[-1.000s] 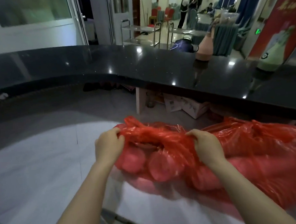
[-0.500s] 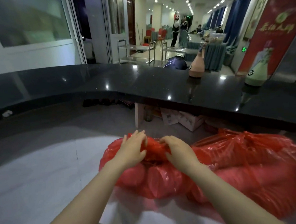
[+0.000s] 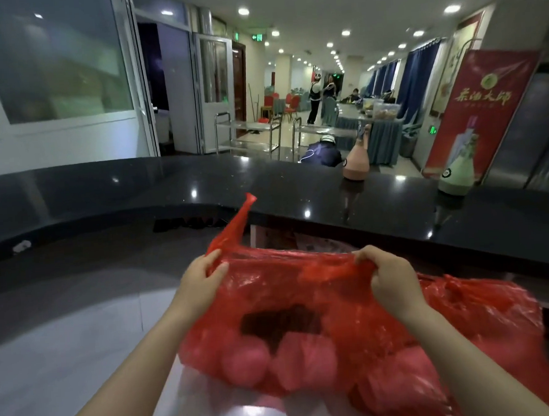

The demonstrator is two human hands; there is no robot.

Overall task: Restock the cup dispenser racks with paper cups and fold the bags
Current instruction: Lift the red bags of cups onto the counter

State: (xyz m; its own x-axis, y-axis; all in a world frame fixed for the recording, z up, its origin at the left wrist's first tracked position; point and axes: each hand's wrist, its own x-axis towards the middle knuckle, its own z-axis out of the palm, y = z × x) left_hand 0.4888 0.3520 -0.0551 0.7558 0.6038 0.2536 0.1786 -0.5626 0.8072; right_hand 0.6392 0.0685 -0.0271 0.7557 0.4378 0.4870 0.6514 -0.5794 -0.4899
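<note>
Both hands pinching mouth of red bag [image 3: 305, 305], left hand [image 3: 200, 281] + right hand [image 3: 390, 281] pulling apart, cup stacks [image 3: 244, 360] just below. Risk imo: thin plastic rips, or stacks roll off ledge w/ bag.

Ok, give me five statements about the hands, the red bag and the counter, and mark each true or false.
1. Both hands grip the red bag. True: the left hand and the right hand each hold its top edge.
2. The bag's mouth is pulled wide between the hands. True.
3. The bag is empty. False: rounded stacks show through the plastic.
4. A pink bottle stands on the black counter. True.
5. The green bottle lies on its side. False: it stands upright.
</note>
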